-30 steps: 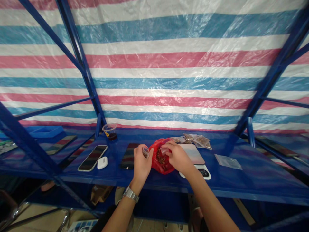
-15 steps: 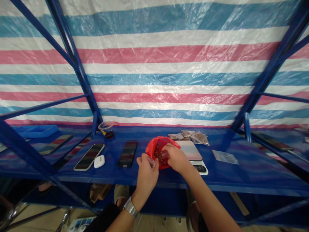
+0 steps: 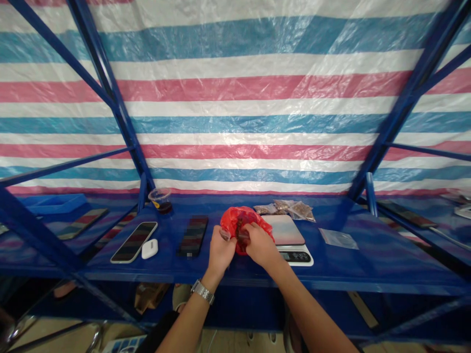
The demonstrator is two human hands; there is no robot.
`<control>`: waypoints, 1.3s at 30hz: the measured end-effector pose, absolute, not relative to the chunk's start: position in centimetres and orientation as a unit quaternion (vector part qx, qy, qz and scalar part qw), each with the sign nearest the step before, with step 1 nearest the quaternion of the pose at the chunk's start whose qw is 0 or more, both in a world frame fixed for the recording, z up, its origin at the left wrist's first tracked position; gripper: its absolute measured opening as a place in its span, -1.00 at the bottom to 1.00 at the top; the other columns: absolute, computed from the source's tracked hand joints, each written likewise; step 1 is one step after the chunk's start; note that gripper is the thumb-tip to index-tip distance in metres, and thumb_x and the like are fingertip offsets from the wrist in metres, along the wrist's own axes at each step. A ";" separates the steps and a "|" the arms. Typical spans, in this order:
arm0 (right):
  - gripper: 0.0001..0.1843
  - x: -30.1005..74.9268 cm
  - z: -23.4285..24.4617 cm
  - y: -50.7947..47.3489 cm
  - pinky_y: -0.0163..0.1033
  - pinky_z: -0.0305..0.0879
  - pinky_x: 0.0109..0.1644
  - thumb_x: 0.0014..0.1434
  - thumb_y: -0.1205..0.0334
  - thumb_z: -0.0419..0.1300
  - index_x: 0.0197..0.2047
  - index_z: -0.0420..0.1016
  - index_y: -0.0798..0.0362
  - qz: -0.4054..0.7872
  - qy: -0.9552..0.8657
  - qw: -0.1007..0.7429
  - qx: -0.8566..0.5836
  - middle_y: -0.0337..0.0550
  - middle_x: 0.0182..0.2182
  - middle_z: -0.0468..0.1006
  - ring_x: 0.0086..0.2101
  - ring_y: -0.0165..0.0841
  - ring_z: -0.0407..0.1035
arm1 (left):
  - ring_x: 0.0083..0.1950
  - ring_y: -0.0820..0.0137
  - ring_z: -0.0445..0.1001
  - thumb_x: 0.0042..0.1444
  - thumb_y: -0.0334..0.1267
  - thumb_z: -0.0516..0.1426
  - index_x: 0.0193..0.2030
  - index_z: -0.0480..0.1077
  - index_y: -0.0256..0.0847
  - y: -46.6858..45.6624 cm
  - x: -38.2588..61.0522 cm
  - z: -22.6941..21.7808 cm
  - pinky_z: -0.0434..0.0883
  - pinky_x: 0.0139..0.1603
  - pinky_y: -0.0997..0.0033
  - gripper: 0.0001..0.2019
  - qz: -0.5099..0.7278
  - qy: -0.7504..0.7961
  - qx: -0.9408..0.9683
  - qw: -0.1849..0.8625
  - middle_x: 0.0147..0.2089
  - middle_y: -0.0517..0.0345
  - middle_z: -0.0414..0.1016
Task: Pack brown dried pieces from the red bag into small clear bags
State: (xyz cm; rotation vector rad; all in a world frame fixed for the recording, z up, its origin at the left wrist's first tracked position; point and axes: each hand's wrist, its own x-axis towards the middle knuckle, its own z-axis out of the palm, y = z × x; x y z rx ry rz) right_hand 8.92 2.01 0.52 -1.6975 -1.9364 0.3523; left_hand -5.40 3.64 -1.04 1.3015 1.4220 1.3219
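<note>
A red plastic bag (image 3: 230, 215) lies open at the front of the blue shelf, with small dark brown dried pieces (image 3: 241, 225) inside. My left hand (image 3: 221, 252) is closed at the bag's left side, pinching a small clear plastic bag (image 3: 225, 235). Inside the red bag's mouth, my right hand (image 3: 259, 242) has its fingers closed among the brown pieces; what they grip is hidden. Right beside the red bag stands a kitchen scale (image 3: 289, 233) with a pale top and a black display strip. Several filled clear packets (image 3: 301, 211) lie behind the scale.
A flat clear bag (image 3: 338, 239) lies to the right. Leftward are a black phone (image 3: 193, 235), a white-edged phone (image 3: 134, 242), a white earbud case (image 3: 149, 249) and a plastic cup (image 3: 161, 201) with dark liquid. Blue metal posts (image 3: 125, 127) flank the shelf (image 3: 331, 274).
My right hand has shifted slightly left and down in the red bag, nearer my left hand. The brown pieces look heaped between my hands. The view has tilted slightly.
</note>
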 end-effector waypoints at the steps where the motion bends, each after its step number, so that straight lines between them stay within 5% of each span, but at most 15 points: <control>1: -0.55 8.8 0.4 2.2 -0.17 0.32 0.10 -0.02 0.61 0.17 -0.07 0.54 0.10 0.138 -0.711 0.280 -0.630 0.03 -0.06 0.57 -0.03 -0.18 0.48 | -0.42 0.46 0.36 -0.11 -0.59 0.16 -0.36 0.24 -0.14 3.8 -5.4 -1.1 0.28 -0.35 0.49 -0.72 0.527 0.557 0.502 0.400 -0.45 0.33 0.33; 12: -0.51 8.1 0.1 2.8 -0.25 0.42 0.00 -0.10 0.68 0.11 -0.16 0.60 0.07 0.225 -0.685 0.365 -0.588 -0.10 -0.18 0.69 -0.12 -0.25 0.55 | -0.51 0.53 0.37 -0.04 -0.46 0.17 -0.27 0.23 -0.15 3.8 -6.0 -1.5 0.30 -0.49 0.58 -0.77 0.548 0.543 0.443 0.457 -0.44 0.33 0.32; 27: -0.47 8.5 -0.2 3.6 -0.21 0.51 -0.09 -0.12 0.58 0.04 -0.12 0.62 0.12 0.401 -0.636 0.431 -0.498 -0.12 -0.29 0.70 -0.27 -0.29 0.59 | -0.48 0.52 0.33 -0.03 -0.37 0.22 -0.32 0.23 -0.14 3.9 -6.5 -0.8 0.34 -0.41 0.55 -0.79 0.567 0.517 0.448 0.458 -0.45 0.36 0.29; 39: -0.58 9.4 1.2 3.7 -0.03 0.42 0.17 0.07 0.45 0.12 -0.03 0.59 0.04 0.351 -0.648 0.493 -0.462 -0.07 -0.04 0.66 -0.03 -0.23 0.54 | -0.41 0.45 0.36 0.11 -0.28 0.19 -0.30 0.33 -0.16 3.7 -6.9 -1.0 0.28 -0.32 0.48 -0.91 0.544 0.476 0.616 0.312 -0.41 0.31 0.39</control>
